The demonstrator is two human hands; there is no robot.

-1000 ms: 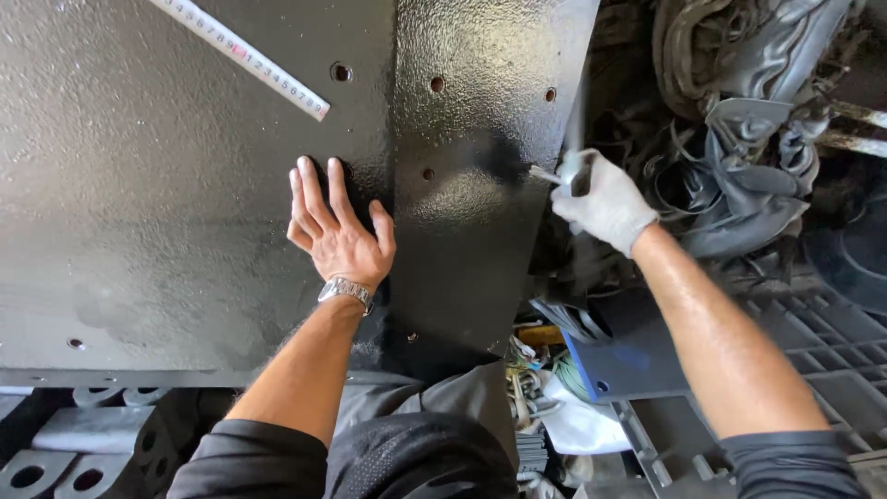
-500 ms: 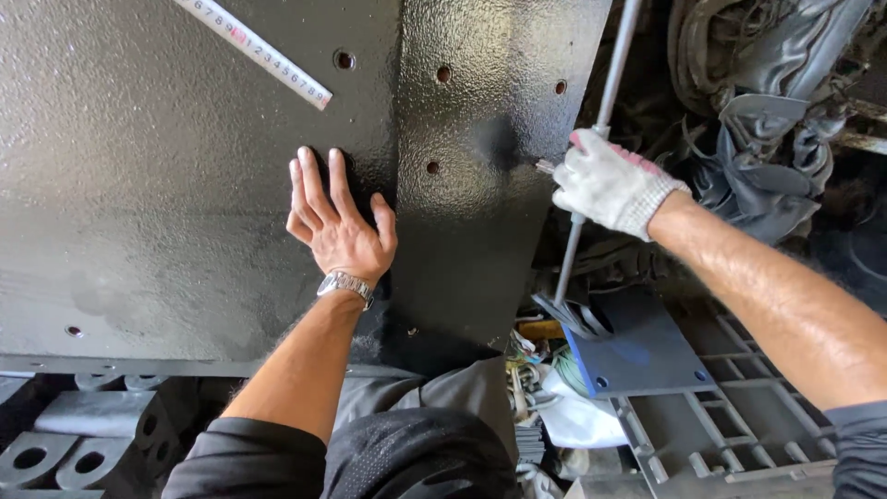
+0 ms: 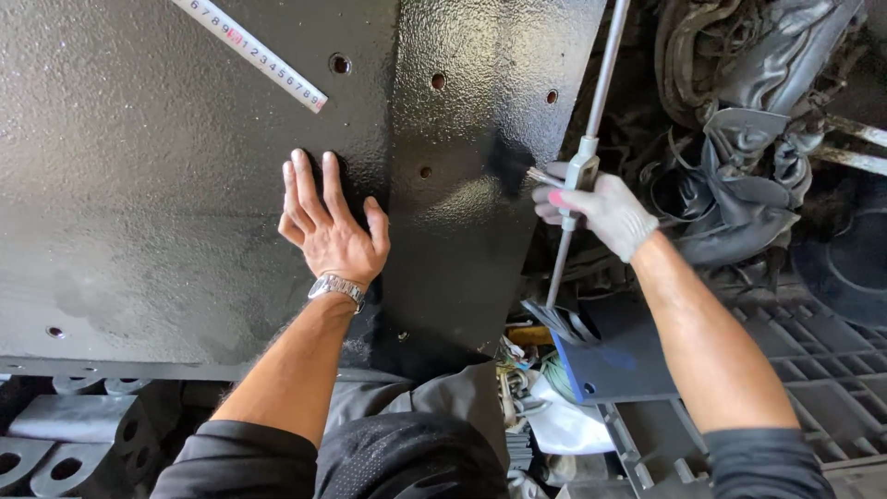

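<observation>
My bare left hand [image 3: 328, 231], with a wristwatch [image 3: 336, 287] on the wrist, lies flat and spread on a big black painted steel plate [image 3: 157, 185]. A narrower glossy black plate [image 3: 471, 166] with small round holes overlaps it on the right. My right hand [image 3: 596, 208], in a grey knit glove, grips a long grey metal tap wrench [image 3: 582, 171] at the narrow plate's right edge; its bar runs up out of view and down toward the floor. A short threaded tip sticks out left of the glove.
A white measuring tape [image 3: 249, 51] lies diagonally on the big plate near a hole [image 3: 340, 64]. Grey cloth and cables [image 3: 739, 139] pile up at the right. Below are a blue-grey metal piece [image 3: 619, 356], plastic grating [image 3: 813, 360], rags and black brackets [image 3: 74, 434].
My right hand has shifted down and right along the plate's edge, and the long wrench bar has come into view in its grip. My left hand stays flat on the plate.
</observation>
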